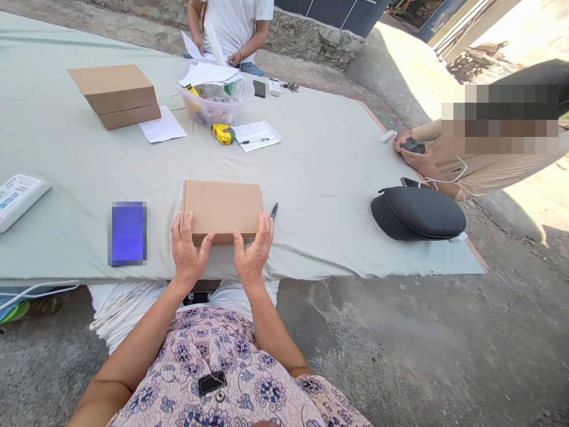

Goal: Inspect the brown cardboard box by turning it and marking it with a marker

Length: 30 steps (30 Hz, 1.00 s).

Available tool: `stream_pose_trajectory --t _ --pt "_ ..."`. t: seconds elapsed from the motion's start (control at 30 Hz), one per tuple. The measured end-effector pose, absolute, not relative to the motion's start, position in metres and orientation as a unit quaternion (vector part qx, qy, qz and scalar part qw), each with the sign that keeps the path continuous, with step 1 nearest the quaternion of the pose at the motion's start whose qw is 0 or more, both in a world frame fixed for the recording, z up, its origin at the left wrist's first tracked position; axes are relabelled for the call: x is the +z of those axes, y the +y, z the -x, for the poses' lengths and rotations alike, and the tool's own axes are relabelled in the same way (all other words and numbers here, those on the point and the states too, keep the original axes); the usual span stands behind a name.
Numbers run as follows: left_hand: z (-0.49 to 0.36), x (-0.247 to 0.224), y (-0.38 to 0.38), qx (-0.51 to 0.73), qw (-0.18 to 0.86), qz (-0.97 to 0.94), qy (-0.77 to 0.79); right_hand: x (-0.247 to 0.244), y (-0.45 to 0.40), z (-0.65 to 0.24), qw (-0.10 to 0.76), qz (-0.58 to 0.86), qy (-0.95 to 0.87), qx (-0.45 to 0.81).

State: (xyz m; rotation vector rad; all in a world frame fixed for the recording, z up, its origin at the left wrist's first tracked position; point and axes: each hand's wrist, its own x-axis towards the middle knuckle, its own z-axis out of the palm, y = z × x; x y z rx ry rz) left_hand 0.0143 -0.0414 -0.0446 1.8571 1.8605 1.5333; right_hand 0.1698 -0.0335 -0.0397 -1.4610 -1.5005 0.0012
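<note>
A closed brown cardboard box [223,206] lies flat on the cloth-covered table [320,172], close to the edge in front of me. My left hand [188,248] grips its near left corner, with the thumb at the front side and the fingers along the left end. On the near right corner, my right hand [254,248] holds the box in the same way. Just beyond my right fingertips lies a black pen [274,211]. A blurred blue rectangular item [128,233] sits to the left of my left hand.
Farther back stand an open cardboard box [118,101], a plastic basin [213,110] with papers and bottles, and a yellow tape measure [223,134]. A black case [418,213] is at the right. One person [235,29] sits opposite, another person [448,154] at the right edge.
</note>
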Motion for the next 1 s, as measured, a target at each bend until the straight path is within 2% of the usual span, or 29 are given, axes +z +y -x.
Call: stream_pose_trajectory --t 0.23,0.47,0.57,1.0 --pt "-0.007 -0.049 -0.041 0.488 0.023 -0.63 0.604 -0.046 -0.033 -0.183 0.53 0.601 -0.597 0.043" --pt "-0.003 -0.052 -0.042 0.495 0.02 -0.632 0.595 -0.045 -0.03 -0.195 0.635 0.572 -0.474 0.211" --pt "-0.002 -0.053 -0.041 0.5 0.01 -0.636 0.588 -0.044 -0.028 -0.199 0.654 0.566 -0.434 0.253" --pt "0.011 -0.073 -0.04 0.529 -0.001 -0.637 0.56 -0.075 -0.037 -0.217 0.55 0.63 -0.453 0.308"
